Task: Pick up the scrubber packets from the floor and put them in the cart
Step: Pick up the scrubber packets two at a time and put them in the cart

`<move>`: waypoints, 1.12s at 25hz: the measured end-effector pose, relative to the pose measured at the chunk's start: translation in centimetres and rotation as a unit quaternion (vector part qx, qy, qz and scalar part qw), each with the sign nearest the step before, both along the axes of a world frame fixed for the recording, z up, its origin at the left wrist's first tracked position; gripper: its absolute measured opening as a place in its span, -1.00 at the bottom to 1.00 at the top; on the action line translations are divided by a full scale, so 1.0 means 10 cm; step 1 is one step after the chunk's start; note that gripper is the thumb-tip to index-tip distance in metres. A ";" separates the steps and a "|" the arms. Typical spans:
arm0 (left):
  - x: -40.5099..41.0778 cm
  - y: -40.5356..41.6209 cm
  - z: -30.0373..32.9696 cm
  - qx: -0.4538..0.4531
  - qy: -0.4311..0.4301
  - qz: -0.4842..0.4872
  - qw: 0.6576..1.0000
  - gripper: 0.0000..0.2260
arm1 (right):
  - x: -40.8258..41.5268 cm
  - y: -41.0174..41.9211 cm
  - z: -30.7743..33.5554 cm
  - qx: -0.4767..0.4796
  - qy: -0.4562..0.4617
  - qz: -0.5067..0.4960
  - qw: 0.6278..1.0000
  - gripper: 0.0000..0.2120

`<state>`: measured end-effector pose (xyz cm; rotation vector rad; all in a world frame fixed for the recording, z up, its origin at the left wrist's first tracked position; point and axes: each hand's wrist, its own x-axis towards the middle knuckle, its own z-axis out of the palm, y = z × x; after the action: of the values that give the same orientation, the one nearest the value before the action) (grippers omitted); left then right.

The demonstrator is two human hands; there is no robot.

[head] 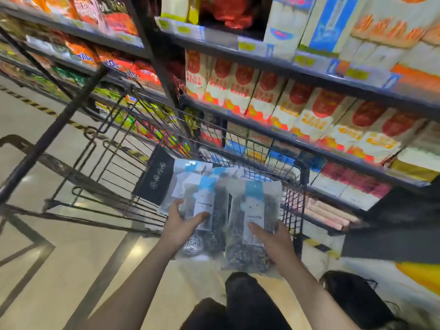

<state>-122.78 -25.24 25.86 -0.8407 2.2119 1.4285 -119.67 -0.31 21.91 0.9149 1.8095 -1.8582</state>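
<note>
Both hands' fingers (202, 216) clamp scrubber packets (252, 225) (side by side) — over cart (292, 210).

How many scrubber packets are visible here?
3: left packet in left hand, right packet in right hand, third packet behind them. More may be hidden.

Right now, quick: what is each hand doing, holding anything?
Left hand: grips the left scrubber packet, thumb across its front.
Right hand: grips the right scrubber packet the same way.
</note>
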 end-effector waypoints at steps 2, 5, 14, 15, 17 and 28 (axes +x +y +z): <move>-0.38 -0.08 -0.24 -0.022 -0.005 -0.009 1.000 -0.32 | -0.30 -0.01 -0.26 0.005 -0.018 -0.007 1.000 -0.57; -0.86 -0.34 -0.69 -0.039 -0.012 -0.014 0.999 -0.28 | -0.62 -0.01 -0.69 0.062 -0.062 -0.035 0.996 -0.72; -1.44 -1.17 -1.77 -0.103 -0.049 -0.072 0.991 -0.23 | -0.85 -0.15 -1.37 0.199 -0.106 -0.121 0.967 -0.43; -1.41 -1.26 -1.88 -0.129 -0.048 -0.100 0.985 -0.20 | -0.82 -0.27 -1.44 0.226 -0.114 -0.117 0.960 -0.27; -1.34 -1.27 -1.95 -0.203 -0.031 -0.183 0.961 -0.16 | -0.76 -0.36 -1.50 0.270 -0.083 -0.085 0.956 -0.12; -1.48 -1.15 -1.46 -0.279 -0.092 -0.353 0.889 -0.35 | -0.84 -0.50 -0.95 0.414 -0.146 0.120 0.890 -0.27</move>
<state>-137.58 -36.74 11.29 -0.2274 2.4219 0.3616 -128.02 -5.29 12.37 1.0842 2.3875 -0.6992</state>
